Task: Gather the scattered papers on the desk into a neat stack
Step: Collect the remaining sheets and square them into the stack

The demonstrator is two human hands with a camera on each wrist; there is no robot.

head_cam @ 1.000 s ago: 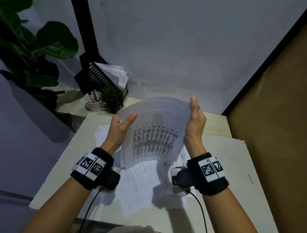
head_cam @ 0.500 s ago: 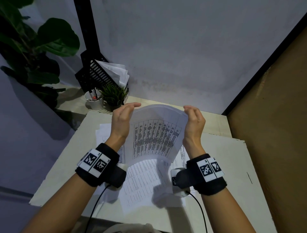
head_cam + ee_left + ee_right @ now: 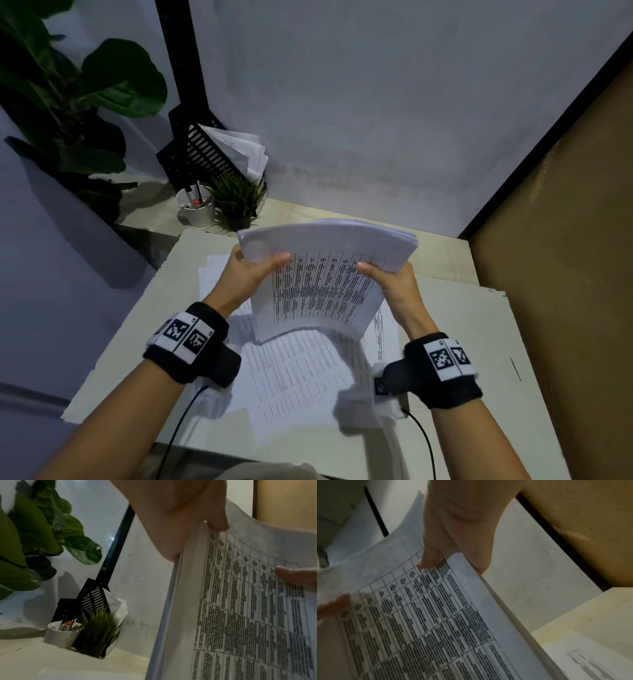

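Observation:
I hold a thick stack of printed papers [image 3: 325, 274] upright above the desk, its top curling away from me. My left hand [image 3: 253, 270] grips its left edge, thumb on the printed face and fingers behind. My right hand [image 3: 387, 277] grips the right edge the same way. The left wrist view shows the stack of papers [image 3: 240, 608] with my thumb pressed near its top edge. The right wrist view shows the stack of papers [image 3: 423, 615] pinched at its edge. Several loose sheets [image 3: 294, 373] lie scattered on the desk [image 3: 462, 342] below the stack.
At the back left stand a black mesh file holder [image 3: 202, 154] with papers in it, a white pen cup [image 3: 197, 207] and a small potted grass plant [image 3: 238, 200]. A large leafy plant [image 3: 68, 96] fills the far left. A brown wall [image 3: 565, 240] borders the desk's right side.
Both hands have shifted from the stack's top corners to a firmer grip on its side edges, thumbs now on the front face. The stack's top bends further away from me.

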